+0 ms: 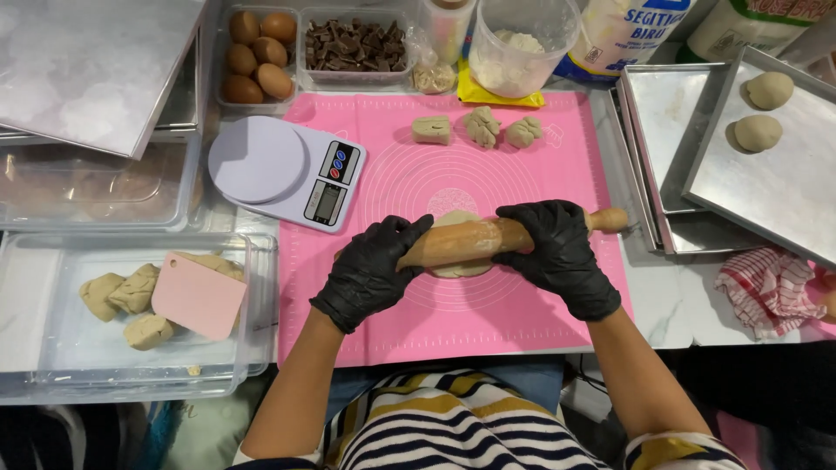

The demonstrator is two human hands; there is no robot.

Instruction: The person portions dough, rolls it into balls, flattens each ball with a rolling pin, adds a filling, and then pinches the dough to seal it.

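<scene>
dough (460, 266) lies flat in the middle of the pink mat (522, 322), under the wooden rolling pin (488, 241), and only its near and far edges show. to roll it well, i think both palms should press with equal weight and the pin should stay level, so the sheet gets the same thickness on each side. the left hand (370, 270), in a black glove, rests over the left end with its fingers (402, 231) curled down around the pin. the right hand (562, 252), also gloved, covers the right part, its fingers wrapped on the wood, and the bare tip sticks out to the right. both forearms come up from the body and the wrists bend slightly inward. three small dough pieces (481, 129) wait at the far edge of the mat.
</scene>
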